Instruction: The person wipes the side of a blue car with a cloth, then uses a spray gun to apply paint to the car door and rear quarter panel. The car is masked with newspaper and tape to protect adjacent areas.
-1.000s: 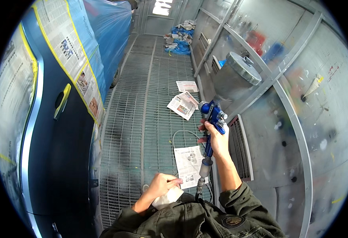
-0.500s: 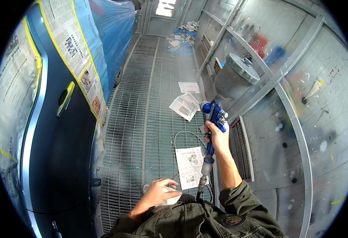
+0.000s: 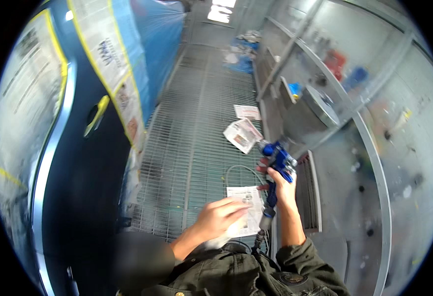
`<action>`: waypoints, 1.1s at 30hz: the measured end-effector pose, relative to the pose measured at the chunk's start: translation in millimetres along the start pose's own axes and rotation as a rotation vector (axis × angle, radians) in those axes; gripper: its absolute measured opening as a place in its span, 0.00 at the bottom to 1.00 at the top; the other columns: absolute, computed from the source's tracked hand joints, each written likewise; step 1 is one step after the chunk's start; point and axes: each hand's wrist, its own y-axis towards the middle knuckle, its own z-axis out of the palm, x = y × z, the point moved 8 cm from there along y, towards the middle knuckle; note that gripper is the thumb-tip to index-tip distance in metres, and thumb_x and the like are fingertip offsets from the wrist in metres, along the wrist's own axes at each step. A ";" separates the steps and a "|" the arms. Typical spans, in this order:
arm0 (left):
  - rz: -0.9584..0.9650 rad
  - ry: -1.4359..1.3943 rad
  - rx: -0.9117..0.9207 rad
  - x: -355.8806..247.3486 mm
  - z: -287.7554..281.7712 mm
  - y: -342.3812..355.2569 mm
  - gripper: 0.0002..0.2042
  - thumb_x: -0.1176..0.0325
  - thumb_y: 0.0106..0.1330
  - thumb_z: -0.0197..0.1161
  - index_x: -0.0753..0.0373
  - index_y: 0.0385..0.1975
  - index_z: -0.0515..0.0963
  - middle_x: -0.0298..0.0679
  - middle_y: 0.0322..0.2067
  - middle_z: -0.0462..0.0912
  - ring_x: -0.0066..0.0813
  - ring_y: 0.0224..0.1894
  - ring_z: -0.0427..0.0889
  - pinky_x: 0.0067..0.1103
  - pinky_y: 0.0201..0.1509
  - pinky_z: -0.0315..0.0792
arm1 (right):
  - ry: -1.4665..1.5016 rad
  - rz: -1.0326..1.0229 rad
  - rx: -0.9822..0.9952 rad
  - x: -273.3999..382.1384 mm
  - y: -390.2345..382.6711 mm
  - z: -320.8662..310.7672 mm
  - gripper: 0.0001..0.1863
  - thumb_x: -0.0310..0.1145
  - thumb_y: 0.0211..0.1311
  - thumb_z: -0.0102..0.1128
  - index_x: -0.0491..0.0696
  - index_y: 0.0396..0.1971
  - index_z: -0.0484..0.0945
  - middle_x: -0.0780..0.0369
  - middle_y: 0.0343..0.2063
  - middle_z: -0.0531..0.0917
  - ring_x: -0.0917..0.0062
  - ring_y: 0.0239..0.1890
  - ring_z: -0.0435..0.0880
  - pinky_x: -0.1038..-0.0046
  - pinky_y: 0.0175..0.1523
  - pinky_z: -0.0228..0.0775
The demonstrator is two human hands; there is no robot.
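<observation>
My right hand (image 3: 284, 190) is wrapped round the grip of a blue spray gun (image 3: 277, 157). On top of the gun sits a large grey metal paint cup (image 3: 302, 118) with a round lid, leaning to the right. A dark air hose (image 3: 259, 241) runs from the grip's lower end toward my body. In front of my waist, my left hand (image 3: 220, 218) is bent over a crumpled white cloth (image 3: 221, 241), mostly hidden under the palm. That hand is slightly blurred and close to the hose, apart from the gun.
On the left stands a dark car door (image 3: 90, 182), its handle (image 3: 97, 116) edged with yellow tape. Masking newspaper (image 3: 105, 49) and blue sheeting (image 3: 159, 49) cover nearby parts. Loose newspaper (image 3: 243, 135) lies on the grated floor (image 3: 169, 172). A paint-spattered wall (image 3: 339, 197) stands close on the right.
My left hand has risen and moved right, toward the gun's lower end. The spray gun and its cup have tilted further right. The whole view has shifted slightly.
</observation>
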 end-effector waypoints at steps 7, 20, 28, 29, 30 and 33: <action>0.352 0.319 0.080 -41.2 28.5 106.7 0.15 0.67 0.65 0.57 0.65 0.49 0.78 0.41 0.49 0.81 0.32 0.28 0.85 0.23 0.29 0.80 | -0.015 -0.170 -0.059 -26.7 -20.0 -24.8 0.23 0.27 0.59 0.60 0.42 0.54 0.67 0.62 0.43 0.78 0.76 0.44 0.80 0.74 0.48 0.74; 0.327 0.256 0.298 -53.6 41.3 90.7 0.12 0.59 0.64 0.58 0.57 0.40 0.79 0.37 0.35 0.81 0.40 0.27 0.83 0.32 0.30 0.76 | 0.089 0.083 0.138 -41.8 -55.4 -19.0 0.26 0.33 0.59 0.61 0.44 0.54 0.61 0.56 0.40 0.77 0.67 0.34 0.84 0.68 0.26 0.83; -0.154 0.068 -0.520 -28.0 36.1 -31.9 0.17 0.66 0.57 0.70 0.64 0.45 0.78 0.39 0.39 0.81 0.27 0.39 0.82 0.21 0.42 0.77 | -0.033 0.018 0.283 -33.6 -53.4 -33.1 0.20 0.34 0.63 0.60 0.39 0.51 0.71 0.55 0.43 0.81 0.73 0.38 0.83 0.73 0.29 0.81; -0.368 -0.021 -0.560 -6.7 48.1 -73.2 0.18 0.67 0.57 0.71 0.65 0.46 0.77 0.38 0.39 0.81 0.25 0.42 0.81 0.19 0.45 0.76 | -0.028 -0.012 0.296 -37.7 -55.4 -39.4 0.20 0.34 0.64 0.58 0.38 0.51 0.71 0.55 0.42 0.82 0.73 0.38 0.83 0.74 0.21 0.81; -0.543 -0.117 -0.584 16.5 67.2 -120.3 0.19 0.67 0.58 0.71 0.67 0.47 0.77 0.38 0.39 0.81 0.24 0.42 0.80 0.19 0.46 0.75 | -0.029 0.009 0.328 -41.0 -59.2 -43.2 0.19 0.34 0.64 0.58 0.38 0.50 0.71 0.55 0.42 0.82 0.73 0.38 0.83 0.74 0.22 0.81; -1.014 -0.308 -0.648 34.4 123.3 -259.4 0.19 0.65 0.60 0.69 0.70 0.46 0.77 0.40 0.41 0.82 0.22 0.42 0.81 0.19 0.46 0.74 | -0.023 0.094 0.424 -58.6 -76.2 -49.1 0.19 0.33 0.64 0.57 0.38 0.50 0.71 0.56 0.42 0.81 0.74 0.37 0.82 0.74 0.23 0.80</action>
